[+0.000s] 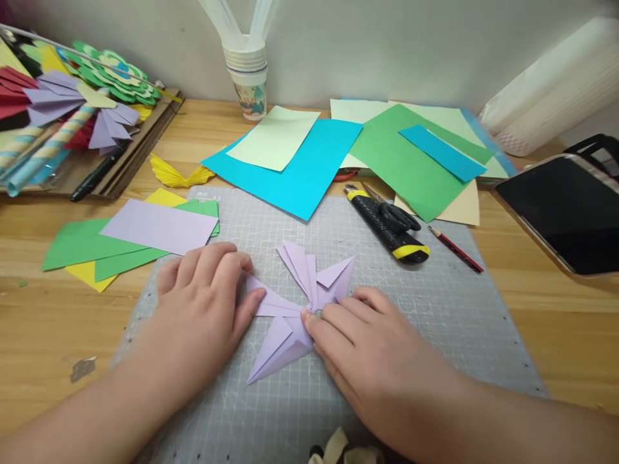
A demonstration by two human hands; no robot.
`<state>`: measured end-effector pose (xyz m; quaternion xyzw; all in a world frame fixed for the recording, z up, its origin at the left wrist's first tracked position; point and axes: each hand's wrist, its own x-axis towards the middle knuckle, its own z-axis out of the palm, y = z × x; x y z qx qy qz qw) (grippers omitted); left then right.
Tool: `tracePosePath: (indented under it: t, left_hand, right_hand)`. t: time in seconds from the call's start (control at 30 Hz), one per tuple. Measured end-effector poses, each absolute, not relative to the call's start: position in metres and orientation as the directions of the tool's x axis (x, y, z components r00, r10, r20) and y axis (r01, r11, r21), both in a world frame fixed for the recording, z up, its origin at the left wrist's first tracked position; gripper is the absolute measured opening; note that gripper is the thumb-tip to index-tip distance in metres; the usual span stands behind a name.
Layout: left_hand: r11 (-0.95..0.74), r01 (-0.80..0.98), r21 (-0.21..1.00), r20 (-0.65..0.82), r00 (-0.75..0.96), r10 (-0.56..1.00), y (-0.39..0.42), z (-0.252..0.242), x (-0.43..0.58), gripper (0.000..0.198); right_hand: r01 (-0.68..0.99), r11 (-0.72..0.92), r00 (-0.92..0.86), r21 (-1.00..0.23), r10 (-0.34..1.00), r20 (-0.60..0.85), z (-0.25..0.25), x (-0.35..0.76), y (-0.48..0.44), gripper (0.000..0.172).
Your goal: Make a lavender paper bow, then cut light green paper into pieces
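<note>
A purple folded paper (278, 345) with several pointed flaps lies on the grey gridded cutting mat (193, 399). My left hand (203, 290) has its thumb and curled fingers closed on the tip of the left flap. Bent over the right side, my right hand (362, 335) grips the paper near its centre, where the folds meet. My right fingers hide part of the lower right of the paper. The flaps at top, upper right and lower left stay visible.
Behind the paper lie a utility knife (382, 222), scissors (399, 216) and a pencil (454, 248). Loose sheets include a blue sheet (300, 187), a green sheet (416, 174) and a purple strip (159, 225). Paper cups (249, 84) stand by the wall; a tablet (565, 212) sits right.
</note>
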<state>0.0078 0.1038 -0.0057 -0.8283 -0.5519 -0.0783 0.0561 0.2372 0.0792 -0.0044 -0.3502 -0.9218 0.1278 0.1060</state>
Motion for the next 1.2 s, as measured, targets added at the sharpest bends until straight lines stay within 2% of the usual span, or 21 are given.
tracePosePath:
  t: [0.17, 0.33, 0.43, 0.5, 0.57, 0.67, 0.73, 0.83, 0.93, 1.0, 1.07, 1.2]
  left_hand:
    - [-0.272, 0.962, 0.016, 0.19, 0.264, 0.946, 0.098, -0.006, -0.001, 0.023]
    - [-0.168, 0.981, 0.097, 0.214, 0.145, 0.966, 0.094, -0.007, 0.0, 0.023]
    - [-0.192, 0.964, 0.183, 0.328, 0.124, 0.936, 0.094, -0.007, -0.001, 0.017]
    - [-0.243, 0.936, 0.256, 0.402, 0.126, 0.907, 0.094, -0.007, -0.004, 0.013]
    - [-0.292, 0.908, 0.302, 0.44, 0.139, 0.887, 0.095, -0.006, -0.007, 0.011]
    - [-0.366, 0.874, 0.32, 0.446, 0.202, 0.872, 0.095, -0.001, -0.009, 0.009]
    - [-0.428, 0.838, 0.338, 0.422, 0.272, 0.865, 0.091, 0.005, -0.007, 0.011]
    - [-0.496, 0.79, 0.361, 0.354, 0.376, 0.856, 0.078, 0.014, 0.002, 0.013]
    - [-0.444, 0.814, 0.376, 0.262, 0.366, 0.893, 0.057, 0.016, 0.017, 0.013]
    - [-0.377, 0.846, 0.378, 0.216, 0.315, 0.924, 0.044, 0.012, 0.027, 0.029]
    - [-0.341, 0.856, 0.389, 0.187, 0.289, 0.939, 0.036, 0.006, 0.033, 0.044]
    - [-0.309, 0.848, 0.431, 0.157, 0.267, 0.951, 0.032, -0.002, 0.036, 0.047]
  right_hand:
    - [0.627, 0.726, -0.732, -0.284, 0.673, 0.103, -0.003, 0.235, 0.08, 0.022]
    - [0.617, 0.737, -0.737, -0.277, 0.664, 0.125, -0.001, 0.239, 0.079, 0.021]
    - [0.562, 0.741, -0.694, -0.368, 0.664, 0.278, 0.001, 0.247, 0.081, 0.024]
    - [0.535, 0.7, -0.581, -0.472, 0.711, 0.395, 0.002, 0.254, 0.086, 0.023]
    - [0.537, 0.619, -0.429, -0.573, 0.785, 0.446, 0.002, 0.259, 0.094, 0.021]
    - [0.6, 0.474, -0.29, -0.644, 0.879, 0.378, -0.004, 0.264, 0.107, 0.029]
    - [0.623, 0.431, -0.293, -0.653, 0.902, 0.316, -0.009, 0.266, 0.113, 0.037]
    - [0.615, 0.457, -0.368, -0.642, 0.887, 0.278, -0.015, 0.266, 0.115, 0.053]
    - [0.612, 0.498, -0.454, -0.615, 0.857, 0.243, -0.017, 0.264, 0.111, 0.065]
    - [0.615, 0.514, -0.492, -0.599, 0.843, 0.219, -0.015, 0.263, 0.109, 0.069]
    - [0.62, 0.524, -0.515, -0.584, 0.833, 0.2, -0.013, 0.262, 0.108, 0.071]
    - [0.632, 0.561, -0.554, -0.536, 0.809, 0.194, -0.008, 0.261, 0.107, 0.067]
